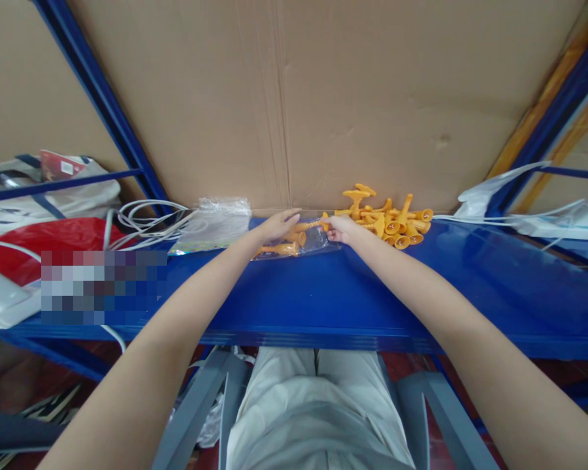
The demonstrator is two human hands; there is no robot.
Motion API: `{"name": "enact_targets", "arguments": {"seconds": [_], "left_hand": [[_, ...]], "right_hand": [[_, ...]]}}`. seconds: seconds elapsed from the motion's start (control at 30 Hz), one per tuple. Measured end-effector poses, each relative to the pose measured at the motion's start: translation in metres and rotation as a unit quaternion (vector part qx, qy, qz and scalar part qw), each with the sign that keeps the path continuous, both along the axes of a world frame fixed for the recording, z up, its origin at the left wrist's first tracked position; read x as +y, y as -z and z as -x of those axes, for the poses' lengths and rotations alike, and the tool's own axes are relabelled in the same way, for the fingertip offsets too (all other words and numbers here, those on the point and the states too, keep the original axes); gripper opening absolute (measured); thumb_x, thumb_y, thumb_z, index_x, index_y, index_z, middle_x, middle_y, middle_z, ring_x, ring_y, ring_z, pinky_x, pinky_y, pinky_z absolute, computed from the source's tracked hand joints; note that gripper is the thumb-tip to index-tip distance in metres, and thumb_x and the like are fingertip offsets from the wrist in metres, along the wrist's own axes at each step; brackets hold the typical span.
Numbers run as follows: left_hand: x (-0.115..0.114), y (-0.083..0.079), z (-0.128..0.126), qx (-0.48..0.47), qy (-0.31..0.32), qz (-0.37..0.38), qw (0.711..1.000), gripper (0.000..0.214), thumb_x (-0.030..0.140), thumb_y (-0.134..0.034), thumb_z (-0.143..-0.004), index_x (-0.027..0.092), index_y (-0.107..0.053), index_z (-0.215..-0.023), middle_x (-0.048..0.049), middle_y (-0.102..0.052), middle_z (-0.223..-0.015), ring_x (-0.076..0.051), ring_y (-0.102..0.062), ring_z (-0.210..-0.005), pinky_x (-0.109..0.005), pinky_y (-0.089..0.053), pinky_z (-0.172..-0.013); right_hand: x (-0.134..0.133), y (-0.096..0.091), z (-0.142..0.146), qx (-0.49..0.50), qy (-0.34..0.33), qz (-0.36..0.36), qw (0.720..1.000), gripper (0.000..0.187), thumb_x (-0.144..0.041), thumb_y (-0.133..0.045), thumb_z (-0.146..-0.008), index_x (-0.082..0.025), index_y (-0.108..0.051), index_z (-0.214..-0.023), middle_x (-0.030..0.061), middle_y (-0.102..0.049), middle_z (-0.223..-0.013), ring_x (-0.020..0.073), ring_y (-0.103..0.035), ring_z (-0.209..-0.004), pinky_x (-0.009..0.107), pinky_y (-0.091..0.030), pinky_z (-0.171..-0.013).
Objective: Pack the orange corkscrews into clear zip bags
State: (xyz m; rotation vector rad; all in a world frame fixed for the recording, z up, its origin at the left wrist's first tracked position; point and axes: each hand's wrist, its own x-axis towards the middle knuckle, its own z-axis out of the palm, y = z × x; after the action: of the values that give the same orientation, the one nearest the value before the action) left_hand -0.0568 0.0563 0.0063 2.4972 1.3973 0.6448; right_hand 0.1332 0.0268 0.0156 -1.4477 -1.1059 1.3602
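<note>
Both my arms reach forward over a blue shelf (323,294). My left hand (274,226) rests with fingers stretched flat on a small clear plastic bag (318,243) that holds orange plastic pieces (280,249). My right hand (342,228) is closed in a pinch on an orange screw-shaped piece (310,225) at the mouth of the bag. Just right of that hand lies a heap of several orange plastic pieces (392,219) against the cardboard.
A cardboard sheet (323,98) stands behind the shelf. A stack of clear bags (215,222) and white cables (142,219) lie to the left, beside a red bag (53,236). White bags and cables (519,196) lie at the right. Blue rack posts slant up both sides.
</note>
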Motion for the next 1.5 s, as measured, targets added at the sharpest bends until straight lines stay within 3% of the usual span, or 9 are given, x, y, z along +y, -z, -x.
{"name": "enact_targets", "arguments": {"seconds": [0.1,0.23,0.4,0.6,0.77,1.03,1.27,1.4,1.5], "left_hand": [[0.011,-0.009,-0.016,0.038,0.025,0.013,0.999,0.047,0.032,-0.038,-0.093,0.015,-0.056,-0.133,-0.0082,-0.056,-0.142,-0.02,-0.05,-0.131,-0.029,-0.035,-0.111],[0.029,-0.01,-0.031,0.055,0.018,0.001,0.998,0.034,0.026,-0.048,-0.085,0.013,-0.069,-0.108,-0.0084,-0.073,-0.11,-0.019,-0.066,-0.098,-0.028,-0.049,-0.089],[0.041,-0.01,-0.037,-0.018,0.022,-0.043,0.999,0.018,0.021,-0.056,-0.078,0.012,-0.07,-0.084,-0.0069,-0.073,-0.081,-0.016,-0.063,-0.075,-0.025,-0.048,-0.07],[0.04,-0.012,-0.038,-0.071,0.037,-0.028,0.996,0.013,0.02,-0.06,-0.077,0.011,-0.07,-0.079,-0.0056,-0.071,-0.078,-0.014,-0.059,-0.07,-0.025,-0.046,-0.069],[0.042,-0.011,-0.035,-0.081,0.007,-0.037,0.996,0.016,0.021,-0.06,-0.079,0.011,-0.072,-0.084,-0.0078,-0.072,-0.082,-0.015,-0.061,-0.073,-0.026,-0.048,-0.072],[0.039,-0.01,-0.039,-0.099,0.01,-0.038,0.994,0.021,0.021,-0.058,-0.081,0.011,-0.075,-0.089,-0.0097,-0.075,-0.088,-0.017,-0.066,-0.078,-0.028,-0.05,-0.077],[0.033,-0.018,-0.034,-0.095,-0.014,-0.013,0.995,0.022,0.024,-0.061,-0.081,0.011,-0.075,-0.091,-0.0102,-0.075,-0.09,-0.019,-0.068,-0.083,-0.03,-0.051,-0.079],[0.026,-0.022,-0.044,-0.069,0.014,-0.019,0.997,0.027,0.027,-0.059,-0.083,0.013,-0.075,-0.1,-0.0084,-0.075,-0.1,-0.018,-0.068,-0.089,-0.028,-0.051,-0.082],[0.023,-0.023,-0.059,-0.024,-0.002,-0.033,0.999,0.024,0.025,-0.059,-0.083,0.014,-0.076,-0.097,-0.0082,-0.075,-0.098,-0.018,-0.067,-0.088,-0.027,-0.05,-0.082]], "right_hand": [[0.001,0.005,-0.001,0.033,0.0,-0.005,0.999,0.022,-0.015,-0.043,-0.099,-0.018,-0.046,-0.077,-0.0046,-0.054,-0.049,0.0033,-0.027,-0.034,0.014,-0.025,-0.037],[0.003,0.007,-0.002,0.07,-0.016,0.001,0.997,0.022,-0.014,-0.039,-0.1,-0.017,-0.047,-0.079,-0.0034,-0.056,-0.05,0.0046,-0.025,-0.035,0.015,-0.026,-0.038],[0.006,0.008,-0.001,0.105,-0.038,0.004,0.994,0.022,-0.015,-0.036,-0.1,-0.017,-0.049,-0.082,0.0008,-0.063,-0.057,0.0065,-0.03,-0.038,0.017,-0.033,-0.043],[0.006,0.011,0.001,0.11,-0.118,-0.002,0.987,0.023,-0.012,-0.039,-0.099,-0.014,-0.055,-0.082,0.0028,-0.064,-0.059,0.0068,-0.036,-0.041,0.018,-0.036,-0.047],[0.006,0.01,-0.004,0.106,-0.159,-0.021,0.981,0.027,-0.011,-0.038,-0.098,-0.014,-0.055,-0.078,0.0027,-0.064,-0.059,0.0063,-0.037,-0.041,0.017,-0.036,-0.046],[0.007,0.012,-0.005,0.119,-0.151,-0.013,0.981,0.026,-0.009,-0.038,-0.098,-0.013,-0.054,-0.078,0.0045,-0.066,-0.063,0.0057,-0.04,-0.042,0.016,-0.04,-0.049],[0.003,0.013,-0.001,0.095,-0.209,0.012,0.973,0.028,-0.01,-0.039,-0.098,-0.012,-0.058,-0.078,0.0066,-0.066,-0.063,0.0071,-0.046,-0.045,0.016,-0.04,-0.046],[0.0,0.012,0.002,0.089,-0.182,0.005,0.979,0.025,-0.012,-0.041,-0.098,-0.013,-0.058,-0.08,0.005,-0.066,-0.062,0.0065,-0.045,-0.042,0.015,-0.038,-0.043],[-0.002,0.013,0.005,0.091,-0.166,-0.002,0.982,0.021,-0.013,-0.042,-0.098,-0.015,-0.055,-0.081,0.0041,-0.066,-0.061,0.0056,-0.041,-0.04,0.015,-0.035,-0.041]]}}
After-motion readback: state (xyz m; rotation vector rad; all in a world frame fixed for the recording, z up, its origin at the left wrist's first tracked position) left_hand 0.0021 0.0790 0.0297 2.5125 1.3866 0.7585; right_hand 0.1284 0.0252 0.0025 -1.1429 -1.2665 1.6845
